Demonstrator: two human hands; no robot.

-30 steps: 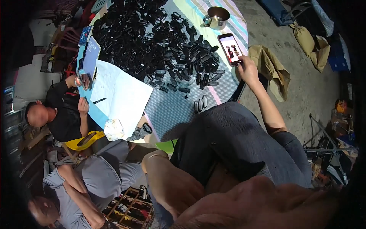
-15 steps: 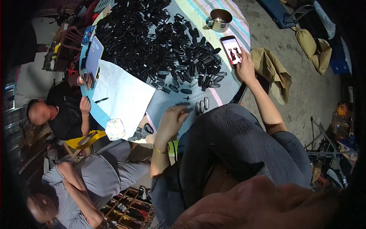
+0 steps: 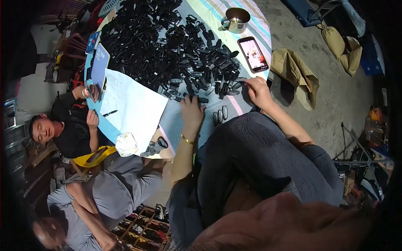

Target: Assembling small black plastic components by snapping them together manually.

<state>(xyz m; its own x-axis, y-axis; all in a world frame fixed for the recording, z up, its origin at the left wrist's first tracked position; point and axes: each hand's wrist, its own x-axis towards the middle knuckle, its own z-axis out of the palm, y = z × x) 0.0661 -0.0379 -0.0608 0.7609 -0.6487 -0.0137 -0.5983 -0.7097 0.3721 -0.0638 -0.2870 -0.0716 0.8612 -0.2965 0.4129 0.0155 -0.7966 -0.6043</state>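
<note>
A big heap of small black elongated pieces, some of them loop-shaped, covers much of the table; their exact kind is unclear. At its near edge, my left hand reaches down with fingers and thumb apart, fingertips by a black oval piece. My right hand is at the heap's right corner, thumb and fingers closed on a small dark piece. Between my hands, three oval loops stand in a short row near my knee. A phone with a lit screen lies beyond my right hand.
A metal cup stands at the far right of the table. On the left lie white paper sheets, a pen, a blue notebook and a crumpled white packet. Two people sit on the left. Brown sacking lies right of the table.
My right hand has let go of the phone, which now lies on the table, and has moved nearer to the heap's corner. My left hand has moved forward to the heap's edge.
</note>
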